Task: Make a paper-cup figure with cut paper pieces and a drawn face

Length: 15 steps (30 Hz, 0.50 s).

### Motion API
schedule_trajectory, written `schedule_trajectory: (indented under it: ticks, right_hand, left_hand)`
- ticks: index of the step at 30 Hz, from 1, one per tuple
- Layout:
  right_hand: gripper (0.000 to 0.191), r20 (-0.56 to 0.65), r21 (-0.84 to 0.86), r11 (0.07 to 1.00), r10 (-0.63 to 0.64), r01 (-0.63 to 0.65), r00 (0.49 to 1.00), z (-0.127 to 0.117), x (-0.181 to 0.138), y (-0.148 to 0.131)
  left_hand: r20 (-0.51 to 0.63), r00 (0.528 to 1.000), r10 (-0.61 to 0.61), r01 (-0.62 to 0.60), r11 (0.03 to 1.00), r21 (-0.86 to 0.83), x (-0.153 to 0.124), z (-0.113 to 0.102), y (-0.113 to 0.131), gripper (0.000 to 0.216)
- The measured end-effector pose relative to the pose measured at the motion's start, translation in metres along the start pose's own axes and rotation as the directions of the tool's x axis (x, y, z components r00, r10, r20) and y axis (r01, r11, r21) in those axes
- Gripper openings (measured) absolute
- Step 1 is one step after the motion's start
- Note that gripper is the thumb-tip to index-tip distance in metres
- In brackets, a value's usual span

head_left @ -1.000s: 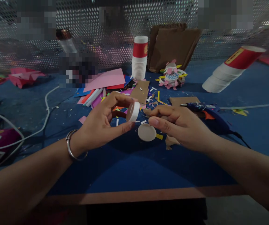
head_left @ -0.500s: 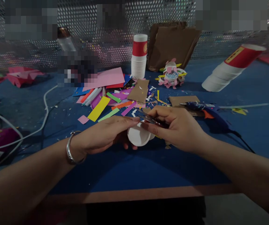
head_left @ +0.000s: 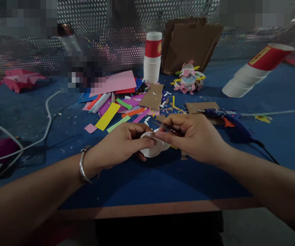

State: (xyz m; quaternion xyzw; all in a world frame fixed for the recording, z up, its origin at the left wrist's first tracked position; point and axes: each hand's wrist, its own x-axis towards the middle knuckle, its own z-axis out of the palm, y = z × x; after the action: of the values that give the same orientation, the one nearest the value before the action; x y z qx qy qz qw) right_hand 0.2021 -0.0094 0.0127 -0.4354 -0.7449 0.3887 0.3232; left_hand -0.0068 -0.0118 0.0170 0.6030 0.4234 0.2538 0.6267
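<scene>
Between my hands is a small white paper cup piece [head_left: 151, 150], round and shallow, low over the blue table. My left hand [head_left: 123, 143], a silver bangle at its wrist, is closed on this piece, the thumb lying across its inside and fingers behind the rim. My right hand [head_left: 191, 136] is wrapped round a pair of dark scissors [head_left: 170, 129], blades pointing left; its thumb tip meets the rim of the piece. The scissors' handles are mostly hidden in the palm. Another white rounded part shows just behind the piece, partly covered.
Coloured paper strips [head_left: 108, 117], cardboard [head_left: 151, 97] and scraps lie beyond my hands. A cup stack [head_left: 152, 63] stands at the back; another [head_left: 257, 71] leans right. A decorated paper craft [head_left: 188, 79] sits between. A blue glue gun [head_left: 236, 124] lies right, a white cable [head_left: 48, 119] left.
My left thumb has moved from the scissors' blades and upper rim down onto the inside of the white piece. The piece has tilted slightly. The scissors stay in my right hand.
</scene>
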Motion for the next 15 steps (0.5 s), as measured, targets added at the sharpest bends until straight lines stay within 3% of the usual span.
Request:
schedule_trajectory:
  ticks: [5,15]
  right_hand:
    - [0.040,0.025,0.062,0.998,0.016,-0.017,1.000,-0.0014,0.0016,-0.0010]
    - [0.041,0.116,0.251,0.965,0.052,-0.080,0.992,-0.0043,0.0058,0.0045]
  left_hand:
    - [-0.004,1.000,0.027,-0.027,1.000,0.008,0.0000,0.0004,-0.0007,0.022]
    - [0.003,0.999,-0.036,0.036,0.999,-0.021,-0.0017,0.0015,0.0015,0.027]
